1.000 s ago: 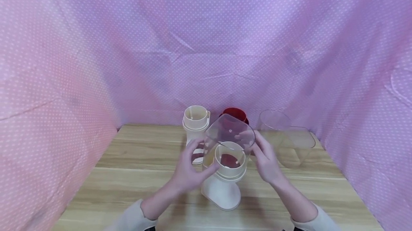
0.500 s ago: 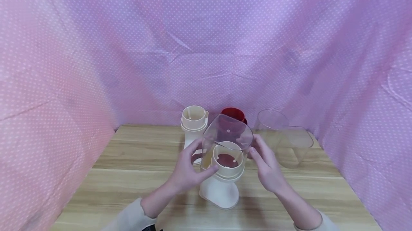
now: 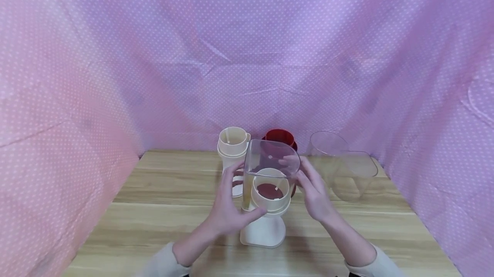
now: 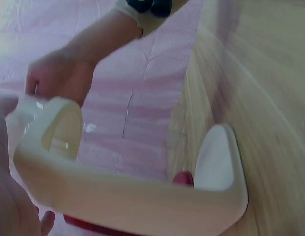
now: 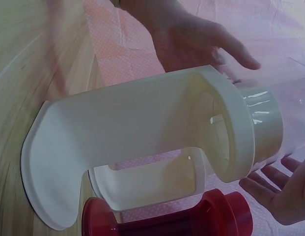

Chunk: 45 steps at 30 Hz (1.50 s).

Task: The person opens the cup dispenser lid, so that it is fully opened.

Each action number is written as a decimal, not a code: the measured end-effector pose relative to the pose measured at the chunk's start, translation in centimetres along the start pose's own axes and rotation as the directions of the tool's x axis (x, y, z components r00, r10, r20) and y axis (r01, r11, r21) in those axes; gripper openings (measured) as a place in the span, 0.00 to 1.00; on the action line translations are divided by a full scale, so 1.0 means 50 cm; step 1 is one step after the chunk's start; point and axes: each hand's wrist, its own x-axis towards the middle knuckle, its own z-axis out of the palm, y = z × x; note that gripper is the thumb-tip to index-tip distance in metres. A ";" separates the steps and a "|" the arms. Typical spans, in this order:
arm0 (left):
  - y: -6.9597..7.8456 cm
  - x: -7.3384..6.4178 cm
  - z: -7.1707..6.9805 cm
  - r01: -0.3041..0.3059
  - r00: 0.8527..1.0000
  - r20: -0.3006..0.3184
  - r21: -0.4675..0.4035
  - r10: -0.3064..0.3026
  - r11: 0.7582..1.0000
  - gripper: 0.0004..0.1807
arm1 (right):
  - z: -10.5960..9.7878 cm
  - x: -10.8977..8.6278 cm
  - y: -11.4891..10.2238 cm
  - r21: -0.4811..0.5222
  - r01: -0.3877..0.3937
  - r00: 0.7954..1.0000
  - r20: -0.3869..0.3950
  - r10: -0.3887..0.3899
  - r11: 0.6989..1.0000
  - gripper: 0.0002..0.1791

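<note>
In the head view a clear plastic container [image 3: 272, 155] sits around the top ring of a cream dispenser stand [image 3: 264, 232] standing upright on the table. My left hand [image 3: 227, 212] holds the container's left side, its thumb in front near the ring. On the opposite side, my right hand [image 3: 317, 195] holds the container with curled fingers. The stand's curved body and flat foot show in the right wrist view, with the left hand [image 5: 186, 46] behind and the right hand [image 5: 282, 191] near the ring. Whether the container is fully seated cannot be told.
Behind stand another cream stand [image 3: 233, 143] at the left and a red stand [image 3: 279, 136] at centre. Two clear containers [image 3: 328, 143] are at the back right. Pink dotted cloth [image 3: 247, 54] walls in the wooden table [image 3: 162, 200].
The clear container has turned a little, so its flat side faces more to the front. It has shifted slightly left, and both hands have moved along with it. The stand's foot has turned slightly.
</note>
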 end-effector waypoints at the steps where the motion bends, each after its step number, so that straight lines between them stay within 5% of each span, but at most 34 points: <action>1: -0.007 0.004 -0.005 -0.013 0.999 0.031 -0.019 0.014 1.000 0.64 | -0.002 -0.003 -0.001 0.004 0.011 1.000 -0.005 -0.011 1.000 0.19; 8: -0.042 0.021 -0.027 -0.006 0.980 0.198 -0.126 0.031 0.992 0.61 | -0.012 -0.017 -0.010 -0.002 0.035 0.999 0.033 -0.035 0.999 0.19; 20: -0.036 0.006 -0.012 0.070 0.989 0.139 -0.108 -0.055 0.992 0.61 | -0.007 0.002 -0.014 -0.126 0.016 1.000 0.029 -0.012 0.992 0.21; 25: -0.041 0.007 -0.013 0.099 0.980 0.182 -0.111 -0.078 0.989 0.59 | -0.025 0.056 -0.044 -0.145 0.090 0.995 0.046 -0.085 0.985 0.23; 28: -0.045 0.003 -0.014 0.120 0.971 0.221 -0.096 -0.096 0.988 0.56 | -0.036 0.104 -0.086 -0.254 0.143 0.987 0.103 -0.120 0.957 0.22; 32: -0.053 -0.001 -0.014 0.144 0.962 0.247 -0.087 -0.118 0.986 0.53 | -0.027 0.162 -0.144 -0.372 0.156 0.960 0.276 -0.051 0.915 0.19; 38: -0.063 0.002 -0.012 0.103 0.968 0.237 -0.066 -0.085 0.992 0.53 | 0.019 0.203 -0.192 -0.544 0.214 0.864 0.493 0.103 0.811 0.28; 41: -0.065 0.007 -0.014 0.095 0.968 0.238 -0.038 -0.083 0.995 0.53 | 0.032 0.207 -0.196 -0.588 0.266 0.851 0.515 0.101 0.764 0.35; 45: -0.068 0.012 -0.018 0.099 0.967 0.241 -0.035 -0.087 0.995 0.48 | 0.037 0.204 -0.197 -0.573 0.287 0.851 0.521 0.071 0.767 0.41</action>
